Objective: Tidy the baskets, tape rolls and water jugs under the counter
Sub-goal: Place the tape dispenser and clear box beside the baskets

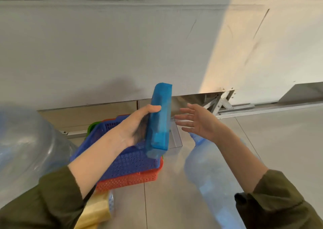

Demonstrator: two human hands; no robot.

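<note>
Left hand (134, 129) grips upright blue basket (160, 116); right hand (197, 122) open beside.

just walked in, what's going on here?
A person is sorting things on the floor by the counter base. Their left hand grips a light blue basket, held up on edge above a nested stack: a dark blue basket in a red basket, with a green rim showing behind. The right hand is open, fingers spread, close to the held basket but not touching it. One water jug sits at left, and another jug lies under the right forearm.
</note>
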